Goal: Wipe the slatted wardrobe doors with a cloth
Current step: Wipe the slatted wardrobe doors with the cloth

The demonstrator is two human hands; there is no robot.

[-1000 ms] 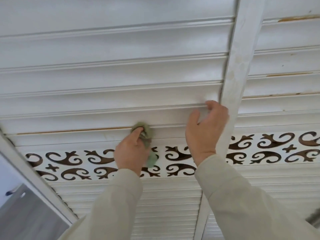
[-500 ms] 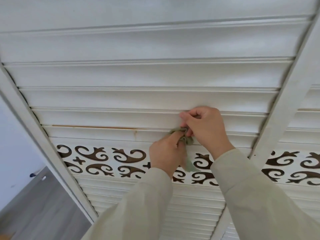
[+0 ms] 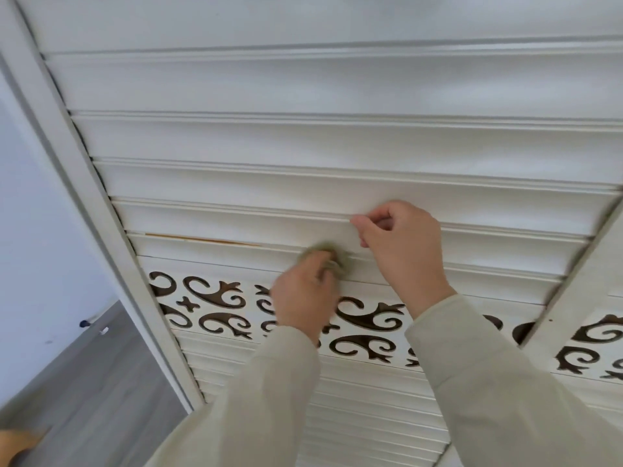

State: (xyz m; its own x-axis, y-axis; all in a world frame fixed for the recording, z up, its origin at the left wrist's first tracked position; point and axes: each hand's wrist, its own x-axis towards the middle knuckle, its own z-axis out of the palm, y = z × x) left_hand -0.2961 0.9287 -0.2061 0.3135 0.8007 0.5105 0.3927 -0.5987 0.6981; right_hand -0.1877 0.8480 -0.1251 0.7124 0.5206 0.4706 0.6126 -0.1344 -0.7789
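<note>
White slatted wardrobe door (image 3: pixel 337 139), scrollwork band (image 3: pixel 215 305) across its middle; pale wall (image 3: pixel 37 230) and grey wood-look floor (image 3: pixel 101 399) at left. Right hand (image 3: pixel 401 251) curled against a slat, gripping nothing visible. Left hand (image 3: pixel 303 294) clutches a green cloth (image 3: pixel 332 252) (blurred) against the lowest upper slat.

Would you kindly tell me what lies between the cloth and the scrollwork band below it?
In the head view, the left hand gripping the cloth and a plain white slat lie above the scrollwork band.
</note>
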